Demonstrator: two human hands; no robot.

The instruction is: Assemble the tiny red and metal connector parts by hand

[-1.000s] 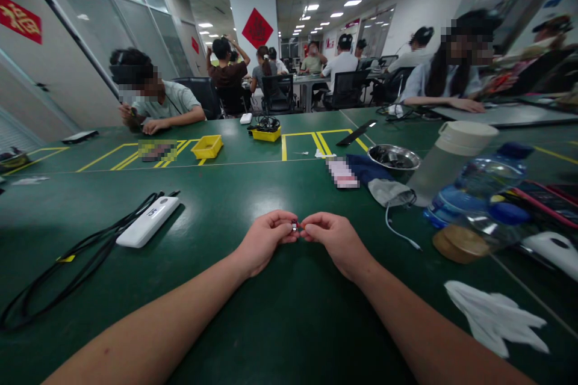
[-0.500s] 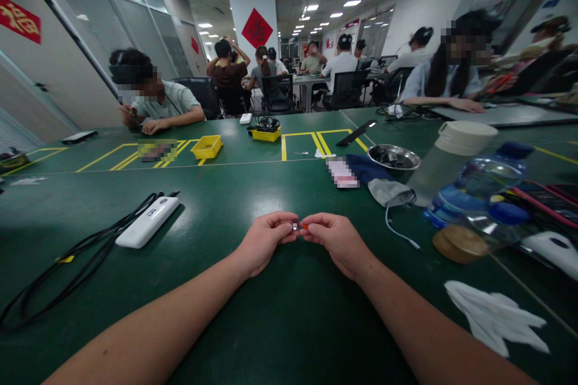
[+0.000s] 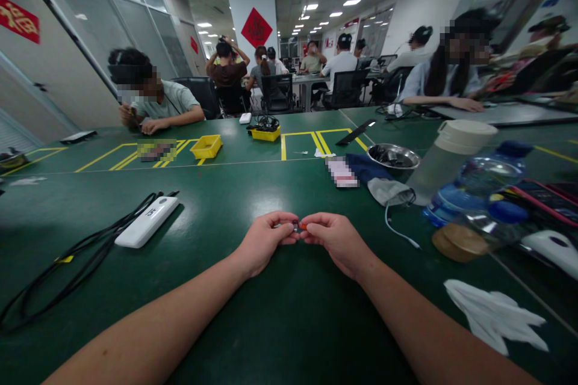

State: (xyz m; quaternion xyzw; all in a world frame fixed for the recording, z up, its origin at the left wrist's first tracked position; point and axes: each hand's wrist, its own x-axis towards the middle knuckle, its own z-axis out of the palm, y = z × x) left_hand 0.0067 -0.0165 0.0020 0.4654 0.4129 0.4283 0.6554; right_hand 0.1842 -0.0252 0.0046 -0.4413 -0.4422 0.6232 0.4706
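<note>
Over a smooth, dark green tabletop (image 3: 217, 307) with a soft sheen, the left hand (image 3: 264, 243) pinches a small, shiny dark-and-silver piece (image 3: 295, 227) between thumb and fingers, and the right hand (image 3: 336, 240) is closed in a like pinch on a small orange-red piece (image 3: 304, 227). Both pieces sit at the meeting fingertips, in the middle near side of the table, the orange-red one just right of the shiny one. The orange-red piece seems to lie with its long axis from left to right, its bare end toward the left hand, though the fingers cover most of it; the shiny piece is too small to give a direction. To the left lies a rounded, glossy white oblong device (image 3: 147, 222) beside a loop of smooth black cable (image 3: 97, 252). To the right are a soft grey-and-navy fabric pouch (image 3: 391, 190), a round, polished metal bowl (image 3: 374, 153), a clear, blue-capped plastic bottle (image 3: 490, 174) and a crumpled white cloth-like piece (image 3: 494, 316).
</note>
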